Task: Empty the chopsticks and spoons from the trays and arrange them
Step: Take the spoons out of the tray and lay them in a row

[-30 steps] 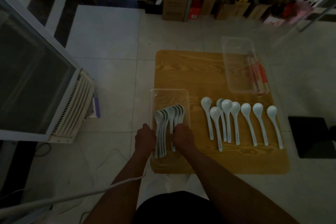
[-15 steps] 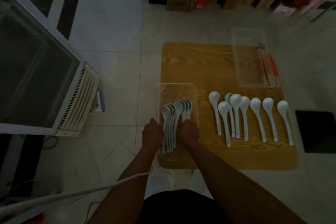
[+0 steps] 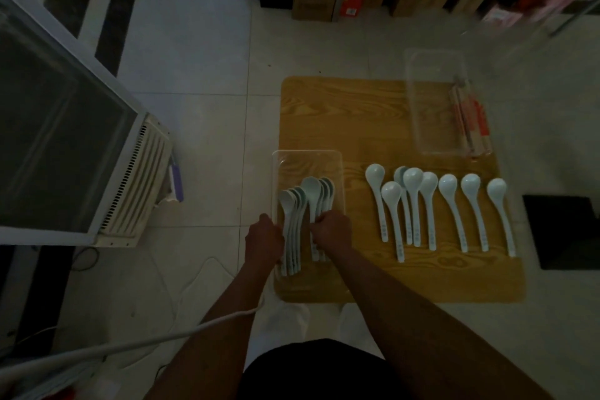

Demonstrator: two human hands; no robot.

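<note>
Head view — right hand (image 3: 331, 231), grip tight on spoons (image 3: 312, 193) mid-handle — bowls beyond, in the tray (image 3: 306, 153).

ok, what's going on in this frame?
A person is unloading spoons over a wooden mat on the floor. Their right hand grips the handles of the right spoon stack inside the near clear tray. The left hand sits at that tray's left rim beside the left spoon stack; its grip is unclear. A row of eight spoons lies on the mat to the right. The far tray holds the wrapped chopsticks, with no hand on them.
</note>
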